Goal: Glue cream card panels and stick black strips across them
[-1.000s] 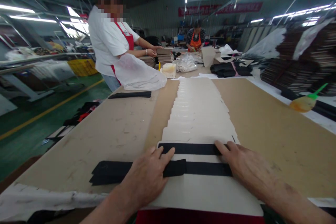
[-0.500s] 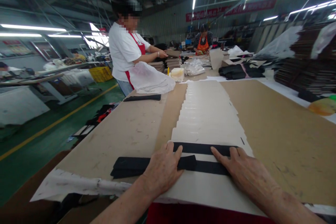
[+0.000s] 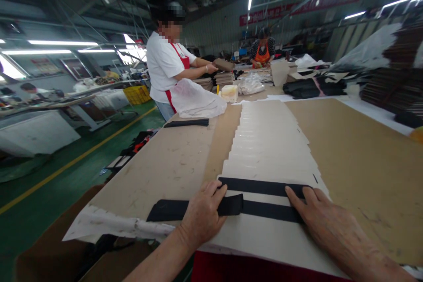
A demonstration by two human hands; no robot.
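Two black strips lie crosswise on overlapping cream sheets (image 3: 264, 141). My left hand (image 3: 204, 209) has its fingertips at the left end of the upper black strip (image 3: 257, 186), and its palm covers part of a stack of black strips (image 3: 167, 209). That stack overlaps the left end of the lower black strip (image 3: 271, 210). My right hand (image 3: 325, 218) rests with fingers apart on the right end of the upper strip, over the right end of the lower one. Both hands press from above.
A brown-covered table (image 3: 360, 158) bears more black strips (image 3: 187, 122) at the far left edge. Beyond are a plastic sheet (image 3: 198, 99), a pale block (image 3: 229, 93) and a black bundle (image 3: 307, 88). A person in a white shirt (image 3: 165, 61) stands at the far left.
My right hand has slid right along the upper strip, to its end. My left hand has shifted slightly left relative to the strips. The whole view has shifted.
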